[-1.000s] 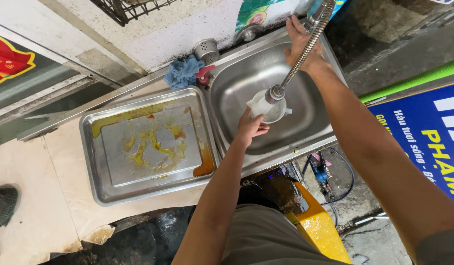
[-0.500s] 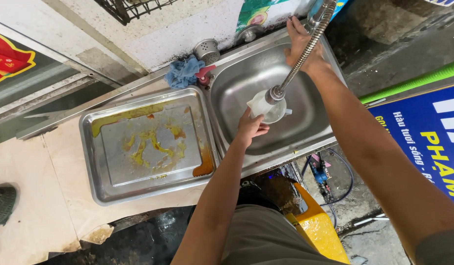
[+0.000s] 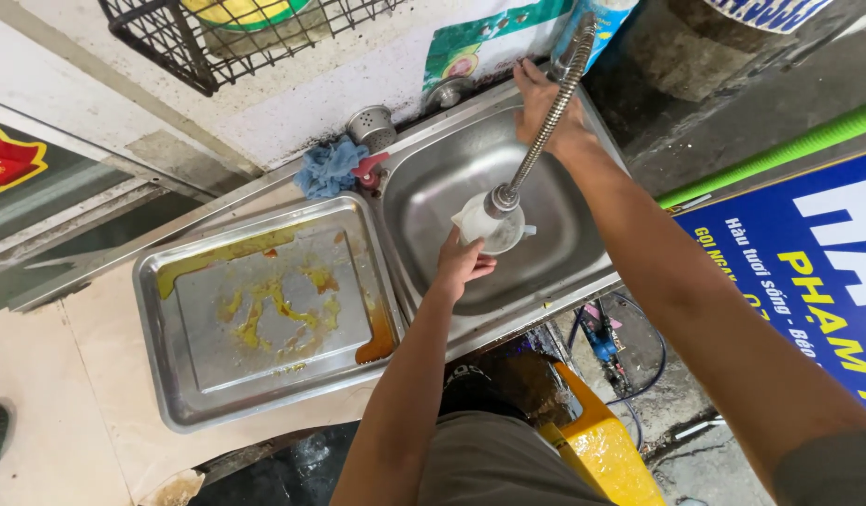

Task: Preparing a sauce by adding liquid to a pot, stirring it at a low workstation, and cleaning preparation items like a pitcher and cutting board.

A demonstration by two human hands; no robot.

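My left hand grips a white plastic jug over the steel sink basin. The nozzle of a flexible metal tap hose points down into the jug's mouth. My right hand reaches to the back of the sink and rests on the tap base, where the hose begins. Whether water is running, I cannot tell.
A steel drainboard tray left of the basin is smeared with yellow-orange residue. A blue cloth and a small perforated metal cup sit at the back edge. A black wire rack hangs on the wall. A blue sign stands to the right.
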